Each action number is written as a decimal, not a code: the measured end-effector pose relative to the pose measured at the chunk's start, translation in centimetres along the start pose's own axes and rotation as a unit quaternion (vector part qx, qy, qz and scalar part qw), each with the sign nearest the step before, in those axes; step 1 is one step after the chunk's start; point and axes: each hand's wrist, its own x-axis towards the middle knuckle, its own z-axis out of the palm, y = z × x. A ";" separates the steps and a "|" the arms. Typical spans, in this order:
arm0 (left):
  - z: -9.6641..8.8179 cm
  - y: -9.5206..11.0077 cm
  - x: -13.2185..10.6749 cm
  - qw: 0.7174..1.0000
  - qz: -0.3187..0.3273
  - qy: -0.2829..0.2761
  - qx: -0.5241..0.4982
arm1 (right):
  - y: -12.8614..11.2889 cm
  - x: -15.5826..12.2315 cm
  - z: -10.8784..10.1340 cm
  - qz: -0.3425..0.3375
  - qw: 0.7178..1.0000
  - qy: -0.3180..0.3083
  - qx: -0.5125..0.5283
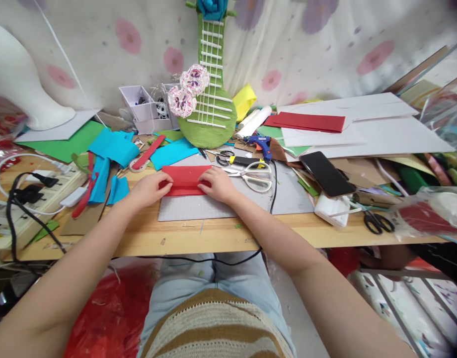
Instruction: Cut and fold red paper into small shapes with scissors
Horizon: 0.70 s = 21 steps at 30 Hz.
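Note:
A red strip of crepe paper lies over the grey cutting mat, its lower edge folded. At its left end, my left hand pinches the edge between thumb and fingers. My right hand grips the opposite end, thumb below and fingers on top. Just right of that hand are white-handled scissors and a yellow-and-black utility knife. A blue glue gun rests behind them.
A green guitar-shaped craft stands at the back. Blue crepe pieces and a power strip are at left. A phone, white boards and black scissors lie at right. A black cable crosses the mat and table edge.

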 end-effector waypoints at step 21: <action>0.8 -2.2 4.4 0.951 -0.215 0.123 -0.185 | 1.8 0.7 1.1 0.266 0.931 0.076 0.237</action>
